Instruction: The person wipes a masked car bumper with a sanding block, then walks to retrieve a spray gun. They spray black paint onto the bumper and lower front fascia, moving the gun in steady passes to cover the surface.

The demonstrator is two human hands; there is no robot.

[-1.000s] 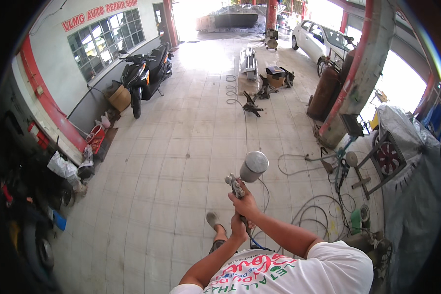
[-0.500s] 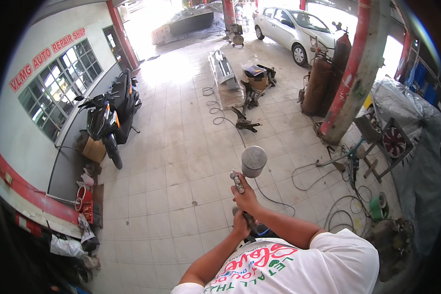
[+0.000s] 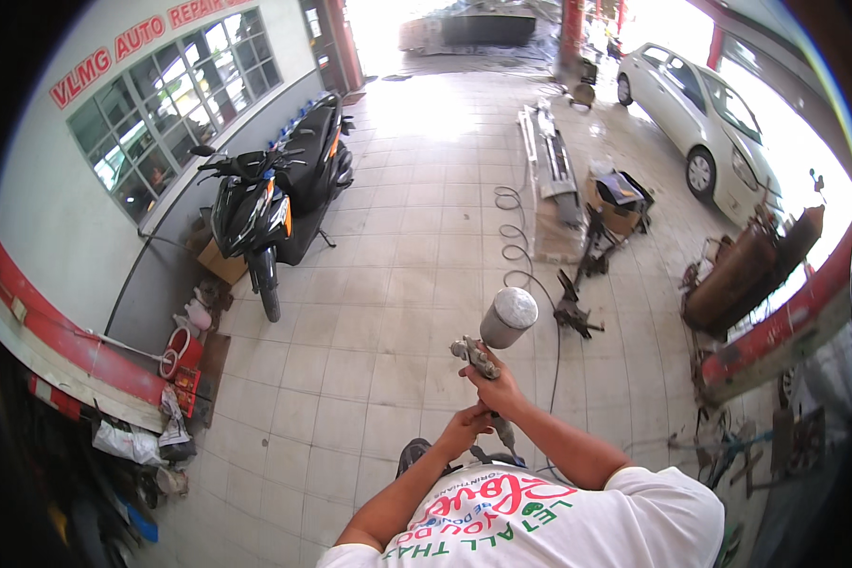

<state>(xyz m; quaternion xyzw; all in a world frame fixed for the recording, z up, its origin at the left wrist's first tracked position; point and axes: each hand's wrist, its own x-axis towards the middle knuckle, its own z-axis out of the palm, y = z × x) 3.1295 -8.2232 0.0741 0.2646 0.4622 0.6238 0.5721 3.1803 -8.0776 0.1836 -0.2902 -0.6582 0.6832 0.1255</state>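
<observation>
A paint spray gun (image 3: 481,358) with a grey metal cup (image 3: 508,317) on top is held out in front of my chest. My right hand (image 3: 498,390) grips the gun's handle. Just below it, my left hand (image 3: 465,431) is closed on the bottom of the handle, where a dark air hose (image 3: 551,312) joins. The hose trails across the tiled floor toward the back of the workshop.
A black scooter (image 3: 276,194) stands at the left by a grey wall with windows. Bumper parts (image 3: 551,163), a box (image 3: 618,201) and metal stands (image 3: 577,312) lie ahead on the right. A white car (image 3: 705,123) is parked at the far right, gas cylinders (image 3: 743,275) beside a red pillar.
The view has swung left, so the scooter and wall now sit nearer the middle. Both hands have kept their hold on the spray gun, which stays in front of my chest.
</observation>
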